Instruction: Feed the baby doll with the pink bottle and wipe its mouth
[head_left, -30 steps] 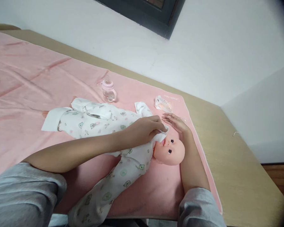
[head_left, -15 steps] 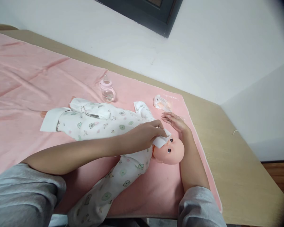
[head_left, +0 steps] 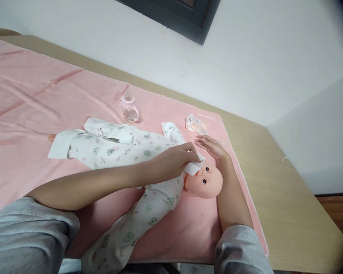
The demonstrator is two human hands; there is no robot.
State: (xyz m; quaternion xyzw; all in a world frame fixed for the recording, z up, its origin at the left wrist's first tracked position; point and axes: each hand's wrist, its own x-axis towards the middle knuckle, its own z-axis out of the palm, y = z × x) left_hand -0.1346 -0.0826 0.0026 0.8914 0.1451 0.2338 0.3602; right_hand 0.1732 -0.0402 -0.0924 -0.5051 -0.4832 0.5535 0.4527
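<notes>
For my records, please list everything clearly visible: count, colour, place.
table: 1, tan, beneath blanket
blanket: 1, pink, on table
doll: 1, pinkish, on blanket
outfit: 1, patterned white, on doll
cloth: 1, white, at doll's face
bottle: 1, pink and clear, on blanket
packet: 1, transparent, on blanket
wall: count unclear, white, beyond table
frame: 1, grey, on wall
wood: 1, brown, lower right
sleeves: 2, grey, foreground
left hand: 1, holding cloth
right hand: 1, near doll

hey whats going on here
A person's left hand holds a white cloth at the lower part of a doll's face. The right hand, open, is beside the doll's head, near a clear packet. The doll lies in a printed outfit on a pink blanket, with a baby bottle standing beyond its legs.
</notes>
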